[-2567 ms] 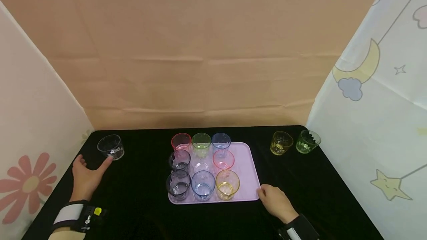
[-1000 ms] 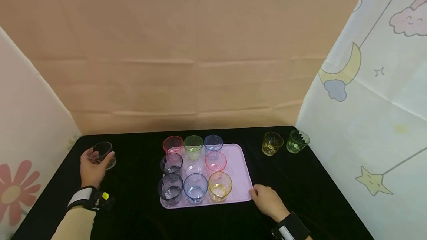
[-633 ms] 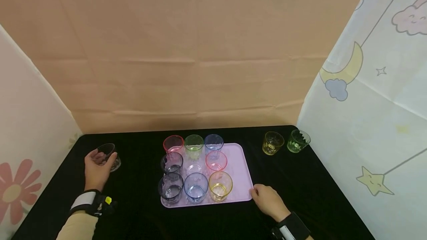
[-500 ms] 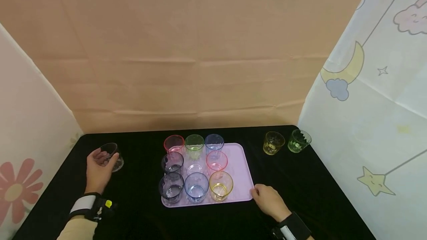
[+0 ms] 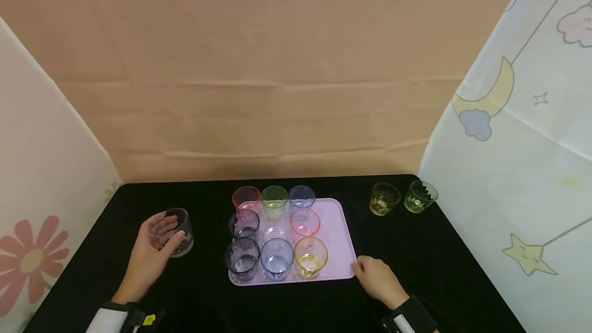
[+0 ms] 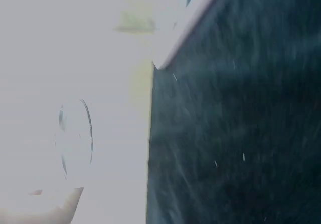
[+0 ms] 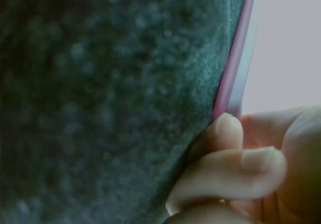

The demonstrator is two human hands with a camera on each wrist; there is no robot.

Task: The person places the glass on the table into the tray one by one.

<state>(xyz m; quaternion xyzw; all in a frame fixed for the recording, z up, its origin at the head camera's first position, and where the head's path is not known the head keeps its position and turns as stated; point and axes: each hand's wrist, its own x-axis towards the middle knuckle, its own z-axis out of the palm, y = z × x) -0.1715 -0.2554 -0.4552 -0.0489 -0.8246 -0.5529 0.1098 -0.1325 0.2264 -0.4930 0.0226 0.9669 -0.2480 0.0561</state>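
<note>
My left hand (image 5: 150,256) grips a clear glass tumbler (image 5: 186,240), fingers on its far side and thumb on the near side. In the washed-out left wrist view, the tumbler's rim (image 6: 91,133) shows faintly above a fingertip (image 6: 50,214). My right hand (image 5: 380,279) pinches the front right corner of a pink tray (image 5: 339,235). The right wrist view has curled fingers (image 7: 225,174) at the tray's edge (image 7: 234,68). Several tumblers stand in rows on the tray: a yellow one (image 5: 311,258), a blue one (image 5: 276,260) and a dark grey one (image 5: 242,260) are in front.
A yellow tumbler (image 5: 384,200) and a green tumbler (image 5: 420,198) stand on the black table to the right of the tray. Brown paper (image 5: 277,91) hangs behind the table. Patterned white sheets flank it left (image 5: 41,143) and right (image 5: 546,143).
My left hand has taken hold of the clear tumbler and moved it right and nearer, toward the tray. My right hand keeps its place at the tray corner. The head view has shifted slightly.
</note>
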